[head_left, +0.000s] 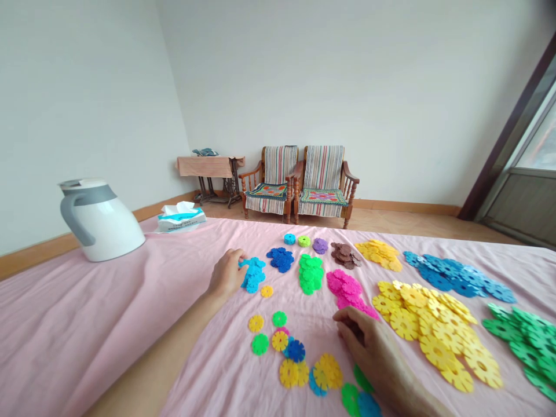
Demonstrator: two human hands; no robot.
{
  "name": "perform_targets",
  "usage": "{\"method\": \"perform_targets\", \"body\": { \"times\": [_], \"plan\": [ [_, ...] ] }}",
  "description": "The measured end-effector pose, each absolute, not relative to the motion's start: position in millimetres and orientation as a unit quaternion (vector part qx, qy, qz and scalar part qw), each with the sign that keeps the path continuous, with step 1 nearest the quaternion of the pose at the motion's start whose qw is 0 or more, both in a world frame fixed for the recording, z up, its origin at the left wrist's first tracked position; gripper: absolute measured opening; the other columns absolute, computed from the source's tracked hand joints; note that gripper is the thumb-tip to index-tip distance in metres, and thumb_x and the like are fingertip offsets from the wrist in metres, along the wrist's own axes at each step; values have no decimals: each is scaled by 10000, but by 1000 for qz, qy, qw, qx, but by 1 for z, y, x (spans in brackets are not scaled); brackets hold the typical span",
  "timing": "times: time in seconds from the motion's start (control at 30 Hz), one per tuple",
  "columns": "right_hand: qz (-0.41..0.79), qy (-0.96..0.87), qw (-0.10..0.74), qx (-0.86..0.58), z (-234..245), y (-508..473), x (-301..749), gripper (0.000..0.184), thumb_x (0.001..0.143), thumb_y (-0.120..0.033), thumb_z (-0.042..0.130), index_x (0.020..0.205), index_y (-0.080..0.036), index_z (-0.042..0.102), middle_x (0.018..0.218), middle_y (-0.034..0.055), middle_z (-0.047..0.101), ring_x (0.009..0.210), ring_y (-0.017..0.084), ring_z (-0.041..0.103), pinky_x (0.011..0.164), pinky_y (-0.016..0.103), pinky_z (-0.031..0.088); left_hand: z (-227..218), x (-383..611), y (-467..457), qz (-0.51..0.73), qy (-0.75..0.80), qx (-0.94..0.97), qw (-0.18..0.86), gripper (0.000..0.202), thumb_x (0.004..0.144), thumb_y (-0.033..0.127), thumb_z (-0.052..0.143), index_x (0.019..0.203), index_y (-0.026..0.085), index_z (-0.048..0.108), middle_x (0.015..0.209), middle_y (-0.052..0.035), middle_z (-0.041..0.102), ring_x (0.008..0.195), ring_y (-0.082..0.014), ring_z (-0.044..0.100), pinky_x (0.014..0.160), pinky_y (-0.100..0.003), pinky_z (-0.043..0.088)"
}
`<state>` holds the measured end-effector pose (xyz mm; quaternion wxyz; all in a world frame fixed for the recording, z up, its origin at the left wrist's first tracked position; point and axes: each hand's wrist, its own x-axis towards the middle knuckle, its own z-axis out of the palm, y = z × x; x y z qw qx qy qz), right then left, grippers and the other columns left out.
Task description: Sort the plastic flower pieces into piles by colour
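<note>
My left hand (228,272) is at the light-blue pile of plastic snowflake discs (254,275), with a light-blue disc between thumb and forefinger. My right hand (362,336) is over the cloth just below the pink pile (346,289), its fingers curled; whatever is inside them, if anything, is hidden. Loose mixed discs lie between the forearms: yellow ones (328,370), green ones (260,344) and a dark-blue one (296,351). A small orange-yellow disc (266,291) rests below the light-blue pile. Green and blue discs lie partly under my right wrist.
Sorted piles spread across the pink cloth (174,289): dark blue (280,259), bright green (310,274), brown (345,255), large yellow (434,324), large blue (460,275), large green (525,341). A white jug (106,223) and a tissue box (180,218) stand at left. Two chairs are beyond.
</note>
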<state>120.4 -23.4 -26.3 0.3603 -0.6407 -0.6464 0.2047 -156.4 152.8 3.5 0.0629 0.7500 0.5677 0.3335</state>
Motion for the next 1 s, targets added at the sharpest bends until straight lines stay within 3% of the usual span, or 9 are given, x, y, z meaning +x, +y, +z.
{"method": "perform_targets", "body": {
  "times": [0.23,0.4,0.67,1.0],
  "plan": [
    [191,-647,356,-647,-23,-24,119,170,848,-285,418,851,-230,579,746,11,671,697,177,621,606,275,444,13,-135,130,236,431,857,157,106,687,197,576,721,191,676,756,-14,625,593,-135,543,600,-249,402],
    [190,-651,351,-645,-24,-24,120,158,847,-274,423,860,-225,573,763,14,670,710,176,621,620,273,444,10,-126,118,195,423,872,153,76,645,154,589,660,201,647,720,-17,592,623,-151,519,618,-256,384],
    [185,-653,348,-646,-24,-24,119,164,835,-256,430,867,-222,587,764,18,675,701,175,623,613,270,447,12,-123,116,198,429,857,205,121,637,108,524,713,187,576,668,17,582,605,-135,527,580,-233,375],
    [168,-658,378,-629,-22,-25,113,207,871,-310,428,885,-218,613,748,17,657,666,162,597,599,266,450,10,-82,78,288,349,757,472,59,693,125,535,739,157,553,687,0,630,640,-140,640,601,-236,497]
  ]
}}
